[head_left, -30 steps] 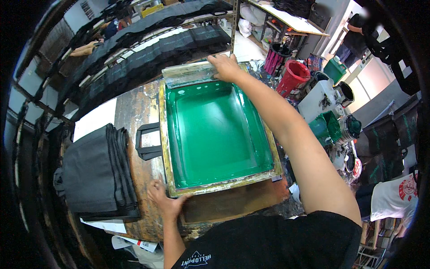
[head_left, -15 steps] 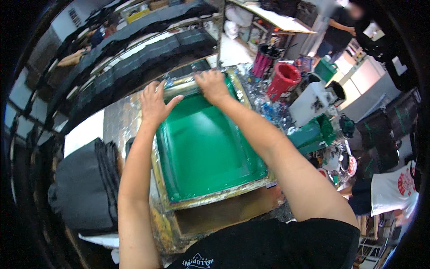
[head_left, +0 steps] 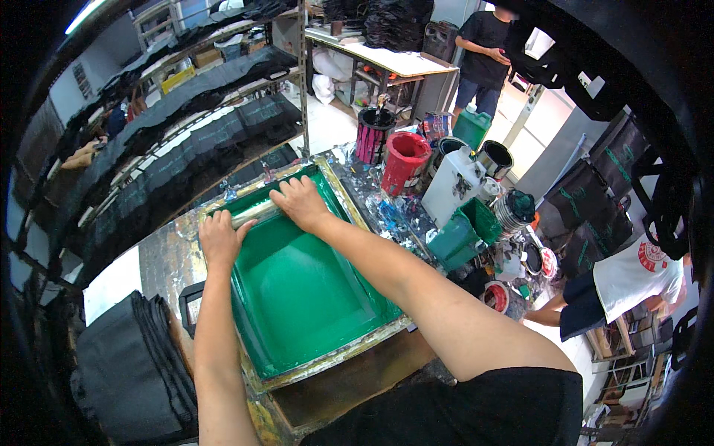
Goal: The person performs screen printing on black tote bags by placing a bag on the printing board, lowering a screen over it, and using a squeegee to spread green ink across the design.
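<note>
Both hands (head_left: 260, 219) on squeegee (head_left: 253, 213); green screen (head_left: 305, 290)

A screen-printing workshop: a metal-framed printing screen coated green (head_left: 312, 286) lies on a stained wooden bench (head_left: 349, 379), open ink buckets, one red (head_left: 404, 162), crowd a splattered side table, and black fabric pieces dry on long metal racks (head_left: 201, 97) behind.

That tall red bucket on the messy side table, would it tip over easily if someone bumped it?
Probably fairly easily: the red bucket stands upright and looks taller than wide. Crowded neighbours, a dark striped can and a white jug, might catch it. How full it is cannot be seen, so its weight is uncertain.
</note>
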`<act>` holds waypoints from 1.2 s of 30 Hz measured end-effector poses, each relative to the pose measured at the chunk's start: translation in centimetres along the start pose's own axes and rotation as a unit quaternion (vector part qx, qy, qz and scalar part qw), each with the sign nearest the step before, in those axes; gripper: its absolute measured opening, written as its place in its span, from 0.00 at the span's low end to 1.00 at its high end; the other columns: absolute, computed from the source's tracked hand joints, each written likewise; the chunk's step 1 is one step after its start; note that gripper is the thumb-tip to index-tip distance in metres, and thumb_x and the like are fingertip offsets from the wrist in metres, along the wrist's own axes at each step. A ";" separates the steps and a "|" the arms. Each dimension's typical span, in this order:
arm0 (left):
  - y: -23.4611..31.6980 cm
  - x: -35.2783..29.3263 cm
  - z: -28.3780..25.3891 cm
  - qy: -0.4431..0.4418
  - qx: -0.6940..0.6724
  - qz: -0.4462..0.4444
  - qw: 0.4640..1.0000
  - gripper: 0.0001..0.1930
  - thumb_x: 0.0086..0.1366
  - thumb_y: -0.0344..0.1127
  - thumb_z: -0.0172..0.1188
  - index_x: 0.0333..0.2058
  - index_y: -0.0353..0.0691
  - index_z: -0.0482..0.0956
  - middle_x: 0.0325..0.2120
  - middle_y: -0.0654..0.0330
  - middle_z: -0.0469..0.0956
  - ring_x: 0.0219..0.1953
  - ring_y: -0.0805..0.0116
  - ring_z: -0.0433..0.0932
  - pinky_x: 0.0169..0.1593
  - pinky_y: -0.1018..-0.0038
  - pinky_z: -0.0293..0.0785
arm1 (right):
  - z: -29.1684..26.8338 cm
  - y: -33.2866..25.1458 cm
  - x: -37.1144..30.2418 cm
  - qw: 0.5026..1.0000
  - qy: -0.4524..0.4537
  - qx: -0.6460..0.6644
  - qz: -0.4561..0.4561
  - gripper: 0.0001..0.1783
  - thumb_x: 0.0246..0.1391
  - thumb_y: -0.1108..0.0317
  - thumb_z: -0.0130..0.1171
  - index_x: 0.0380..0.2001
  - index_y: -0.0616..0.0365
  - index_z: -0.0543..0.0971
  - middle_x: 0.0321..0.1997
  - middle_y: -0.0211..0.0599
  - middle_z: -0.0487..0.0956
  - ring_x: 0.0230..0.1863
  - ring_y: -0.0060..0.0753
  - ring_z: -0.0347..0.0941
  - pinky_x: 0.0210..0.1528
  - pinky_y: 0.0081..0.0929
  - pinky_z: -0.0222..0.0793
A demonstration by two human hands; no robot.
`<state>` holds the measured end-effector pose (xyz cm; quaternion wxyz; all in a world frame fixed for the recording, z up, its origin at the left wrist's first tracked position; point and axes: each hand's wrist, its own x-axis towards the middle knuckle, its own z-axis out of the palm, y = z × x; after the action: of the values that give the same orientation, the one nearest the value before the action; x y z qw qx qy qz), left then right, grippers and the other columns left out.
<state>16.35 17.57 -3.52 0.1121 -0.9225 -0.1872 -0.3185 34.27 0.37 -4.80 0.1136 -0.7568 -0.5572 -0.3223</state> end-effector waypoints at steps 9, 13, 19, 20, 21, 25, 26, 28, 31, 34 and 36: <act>3.3 -5.7 -5.0 0.001 -0.018 0.007 1.000 0.33 0.57 0.68 0.68 0.29 0.38 0.77 0.29 0.54 0.78 0.36 0.51 0.78 0.43 0.58 0.74 | -4.6 -2.8 -5.7 0.999 -0.021 -0.026 0.000 0.07 0.58 0.64 0.58 0.40 0.41 0.78 0.35 0.29 0.75 0.40 0.35 0.74 0.44 0.39 0.65; 4.9 -9.2 -8.0 -0.023 -0.021 -0.005 0.999 0.33 0.56 0.69 0.68 0.28 0.38 0.77 0.27 0.54 0.77 0.33 0.51 0.77 0.41 0.58 0.73 | -8.4 -4.5 -8.9 1.000 -0.019 -0.005 -0.011 0.08 0.58 0.63 0.57 0.41 0.41 0.78 0.35 0.29 0.75 0.39 0.34 0.74 0.43 0.39 0.65; 8.2 -14.8 -13.1 -0.030 -0.041 -0.008 0.999 0.32 0.51 0.68 0.72 0.26 0.40 0.75 0.25 0.56 0.75 0.30 0.53 0.75 0.36 0.59 0.69 | -14.1 -7.0 -14.6 0.998 -0.035 0.053 -0.013 0.11 0.57 0.65 0.56 0.44 0.44 0.77 0.34 0.29 0.73 0.39 0.36 0.72 0.43 0.39 0.63; 8.8 -15.6 -14.0 -0.030 -0.045 -0.007 0.999 0.32 0.50 0.68 0.72 0.26 0.41 0.75 0.25 0.56 0.74 0.30 0.53 0.74 0.36 0.59 0.69 | -15.0 -7.4 -15.5 0.997 -0.039 0.064 -0.013 0.11 0.57 0.65 0.56 0.44 0.45 0.77 0.34 0.29 0.73 0.39 0.36 0.72 0.43 0.39 0.62; 9.3 -16.4 -15.0 -0.030 -0.048 -0.006 0.998 0.32 0.50 0.68 0.72 0.26 0.41 0.74 0.25 0.56 0.73 0.30 0.53 0.74 0.36 0.59 0.69 | -16.3 -7.9 -16.3 0.996 -0.054 0.066 -0.015 0.12 0.57 0.65 0.56 0.45 0.45 0.77 0.34 0.30 0.73 0.40 0.36 0.72 0.43 0.39 0.62; 11.0 -19.8 -17.8 -0.035 -0.051 -0.002 0.998 0.33 0.50 0.70 0.71 0.24 0.42 0.72 0.23 0.58 0.70 0.28 0.54 0.71 0.34 0.59 0.67 | -20.8 -9.4 -19.3 0.992 -0.099 0.073 -0.020 0.14 0.57 0.66 0.56 0.47 0.47 0.77 0.35 0.31 0.73 0.40 0.37 0.72 0.43 0.40 0.61; 11.5 -20.5 -18.5 -0.033 -0.055 0.000 0.998 0.33 0.51 0.70 0.71 0.23 0.42 0.71 0.23 0.58 0.69 0.28 0.54 0.71 0.34 0.59 0.67 | -21.4 -9.8 -20.1 0.992 -0.105 0.071 -0.018 0.15 0.57 0.67 0.56 0.48 0.47 0.77 0.36 0.32 0.73 0.40 0.37 0.72 0.43 0.40 0.61; 12.1 -21.5 -19.4 -0.030 -0.057 0.001 0.998 0.33 0.52 0.70 0.70 0.23 0.43 0.71 0.23 0.59 0.68 0.28 0.55 0.70 0.34 0.59 0.67 | -22.2 -10.2 -21.5 0.991 -0.114 0.062 -0.025 0.14 0.56 0.65 0.57 0.47 0.45 0.78 0.35 0.30 0.72 0.40 0.35 0.72 0.42 0.39 0.61; 12.6 -22.1 -20.2 -0.038 -0.073 -0.013 0.997 0.32 0.52 0.68 0.72 0.26 0.42 0.73 0.26 0.58 0.70 0.31 0.55 0.71 0.37 0.59 0.68 | -22.2 -10.3 -21.5 0.993 -0.105 0.051 -0.025 0.15 0.56 0.63 0.58 0.47 0.43 0.78 0.35 0.28 0.72 0.40 0.34 0.71 0.41 0.39 0.61; 12.6 -22.0 -20.5 -0.054 -0.116 -0.044 0.991 0.33 0.51 0.65 0.75 0.37 0.37 0.81 0.34 0.55 0.75 0.38 0.52 0.74 0.45 0.58 0.70 | -22.8 -10.3 -21.2 0.991 -0.123 0.032 -0.027 0.16 0.56 0.63 0.59 0.49 0.44 0.79 0.37 0.29 0.73 0.42 0.35 0.72 0.45 0.41 0.61; 11.8 -22.7 -21.2 -0.002 -0.150 -0.008 0.989 0.38 0.48 0.63 0.78 0.47 0.36 0.81 0.41 0.53 0.76 0.44 0.49 0.74 0.52 0.56 0.70 | -23.3 -10.5 -21.3 0.990 -0.130 0.048 -0.015 0.17 0.57 0.63 0.59 0.51 0.44 0.78 0.38 0.31 0.74 0.43 0.36 0.72 0.49 0.44 0.62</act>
<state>-6.84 -6.22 -2.45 -0.0310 -0.9277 -0.1451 -0.3425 12.63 -24.71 -1.98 0.0714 -0.7772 -0.5937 -0.1960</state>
